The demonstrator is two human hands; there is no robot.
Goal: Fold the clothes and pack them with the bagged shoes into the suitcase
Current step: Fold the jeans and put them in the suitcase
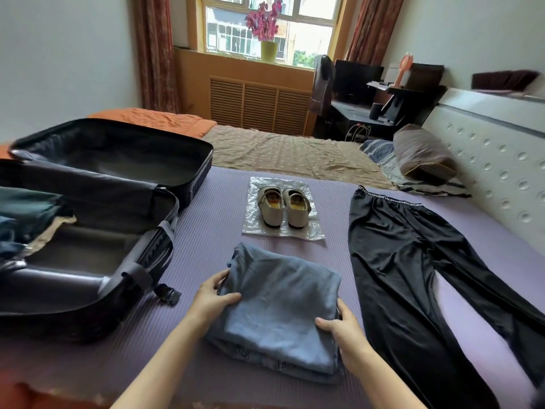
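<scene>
- Fingers (221, 277) of the left hand (216, 293) curl round the left edge of the folded blue garment (283, 302), thumb on top. The right hand (343, 330) grips the near right corner the same way.
- That garment lies as a thick, squared bundle on the purple mat (206, 231) that covers the bed, right in front of the person.
- Judged from this, its folding is done and the step in hand is lifting it to pack.
- Next move: raise the bundle level with both hands, so the layers do not slide apart, and carry it left to the suitcase (153, 255).
- The suitcase lies open just beside the garment. Its near half has bare floor, with some packed clothes (26, 214) at its far left end.
- Beyond the bundle, the shoes (283, 205) stand on a flat plastic bag (306, 231), seemingly not yet inside it.
- To the right, the black trousers (413, 261) lie spread out, still unfolded, so much of the task remains.
</scene>
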